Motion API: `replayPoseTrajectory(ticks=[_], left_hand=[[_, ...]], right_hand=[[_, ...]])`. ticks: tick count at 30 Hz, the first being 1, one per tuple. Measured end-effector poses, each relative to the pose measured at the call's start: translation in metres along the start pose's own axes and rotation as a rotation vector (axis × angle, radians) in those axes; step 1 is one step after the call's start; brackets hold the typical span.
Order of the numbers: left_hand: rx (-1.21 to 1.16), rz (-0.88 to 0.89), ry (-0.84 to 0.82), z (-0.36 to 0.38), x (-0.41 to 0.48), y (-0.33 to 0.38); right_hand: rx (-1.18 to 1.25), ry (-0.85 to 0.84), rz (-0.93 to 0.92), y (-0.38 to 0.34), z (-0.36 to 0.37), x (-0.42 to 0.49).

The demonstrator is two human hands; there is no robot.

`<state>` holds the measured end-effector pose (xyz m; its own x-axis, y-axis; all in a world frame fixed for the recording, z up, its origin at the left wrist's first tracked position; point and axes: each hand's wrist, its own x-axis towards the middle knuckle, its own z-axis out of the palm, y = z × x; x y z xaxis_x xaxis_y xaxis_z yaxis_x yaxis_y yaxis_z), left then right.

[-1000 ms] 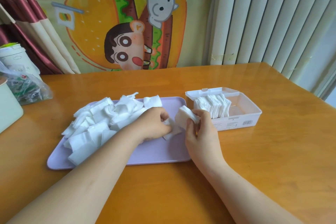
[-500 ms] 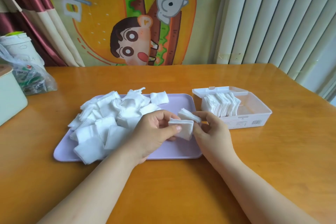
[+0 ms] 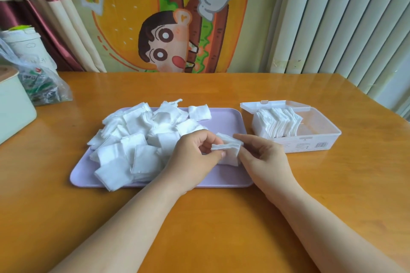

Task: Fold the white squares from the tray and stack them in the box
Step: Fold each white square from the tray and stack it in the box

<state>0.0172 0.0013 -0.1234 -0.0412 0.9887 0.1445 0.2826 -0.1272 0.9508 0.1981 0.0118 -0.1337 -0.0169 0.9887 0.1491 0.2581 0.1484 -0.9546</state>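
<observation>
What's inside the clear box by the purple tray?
A bunch of folded white squares stands packed at the left end of the box; its right end shows bare bottom. The frosted front wall hides the squares' lower edges.

Left hand (image 3: 195, 157) hides part of the pile (image 3: 133, 139) and tray (image 3: 226, 176). Each hand's grip on the held square (image 3: 229, 150) is partly hidden. Box (image 3: 297, 146) label is unreadable. Green container (image 3: 13, 108) and both forearms are cut off by the edges.
</observation>
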Motion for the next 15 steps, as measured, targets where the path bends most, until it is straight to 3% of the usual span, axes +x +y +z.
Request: replayPoseTrajectory(ticks=[6, 11, 15], left_hand=[[-0.018, -0.016, -0.034, 0.0003, 0.0002, -0.0016], [-0.038, -0.031, 0.029, 0.0012, 0.0005, 0.0003], [0.038, -0.055, 0.038, 0.001, 0.0019, -0.0018]], right_hand=[[-0.03, -0.021, -0.034, 0.0027, 0.0004, 0.0007], [0.134, -0.143, -0.027, -0.0025, -0.0035, -0.001], [-0.055, -0.118, -0.106, -0.0032, -0.0008, -0.0037]])
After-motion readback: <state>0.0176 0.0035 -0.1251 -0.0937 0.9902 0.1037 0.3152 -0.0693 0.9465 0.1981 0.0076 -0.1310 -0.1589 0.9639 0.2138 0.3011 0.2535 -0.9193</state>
